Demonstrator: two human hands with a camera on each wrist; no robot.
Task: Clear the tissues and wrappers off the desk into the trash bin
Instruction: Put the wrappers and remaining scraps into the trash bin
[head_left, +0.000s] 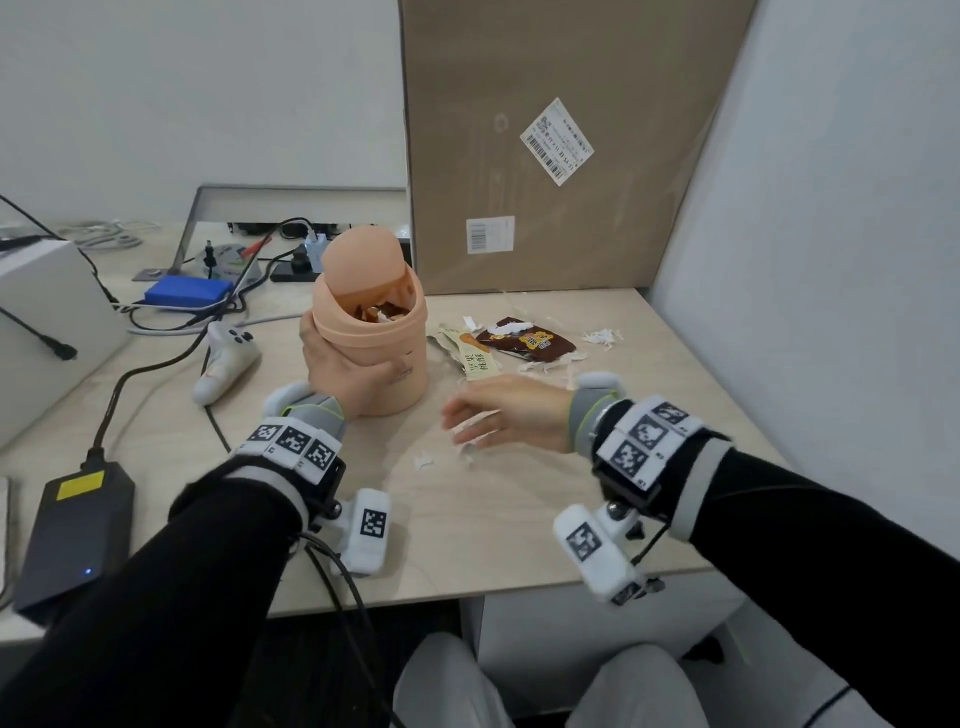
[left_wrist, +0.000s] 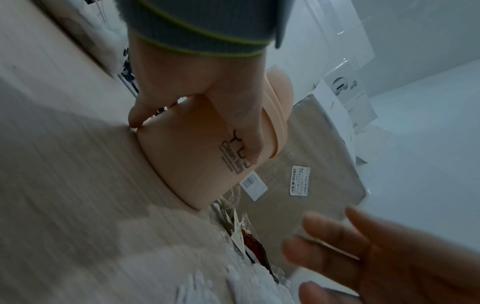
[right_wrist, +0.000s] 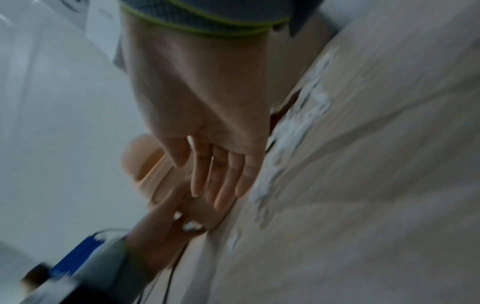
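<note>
A peach trash bin (head_left: 371, 338) with a swing lid stands on the wooden desk (head_left: 519, 519), wrappers showing in its mouth. My left hand (head_left: 340, 371) grips its side, also seen in the left wrist view as the left hand (left_wrist: 205, 115) curled round the bin (left_wrist: 192, 164). My right hand (head_left: 488, 418) hovers flat, fingers straight and blurred, just right of the bin over small white scraps (head_left: 423, 460). In the right wrist view its fingers (right_wrist: 218, 176) are extended, holding nothing. A brown wrapper (head_left: 530, 340), a beige wrapper (head_left: 470, 358) and tissue shreds (head_left: 602, 336) lie behind the right hand.
A tall cardboard box (head_left: 545, 145) leans at the back, and a white partition (head_left: 805, 260) closes the right. Left of the bin lie a white game controller (head_left: 226, 358), cables, a blue box (head_left: 187, 291), a black power adapter (head_left: 72, 530) and a white box (head_left: 47, 322).
</note>
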